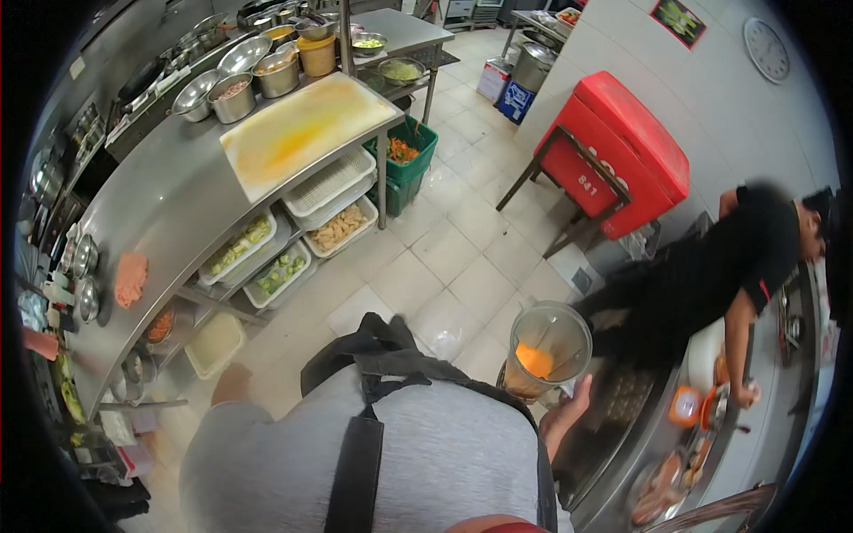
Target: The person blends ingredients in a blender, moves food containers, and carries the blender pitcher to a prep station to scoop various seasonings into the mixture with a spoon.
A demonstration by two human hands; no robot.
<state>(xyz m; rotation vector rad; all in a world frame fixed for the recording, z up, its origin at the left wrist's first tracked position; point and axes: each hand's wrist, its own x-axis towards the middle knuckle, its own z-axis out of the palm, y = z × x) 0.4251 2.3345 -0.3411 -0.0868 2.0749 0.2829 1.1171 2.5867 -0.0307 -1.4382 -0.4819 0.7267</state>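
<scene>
Around four o'clock, the right hand (566, 411) curls against the jug (571, 336), gripping it; keep it upright, lest the orange contents (534, 361) slop.

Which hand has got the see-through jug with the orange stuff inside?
The right hand, on the side nearer the co-worker in black: it holds the jug, while the left arm is down on the other side, away from it.

The right hand (567, 414) is gripping a blender jar (569, 332) with orange contents (535, 360) inside, while a co-worker (739, 250) in black is reaching over a counter (757, 441).
</scene>
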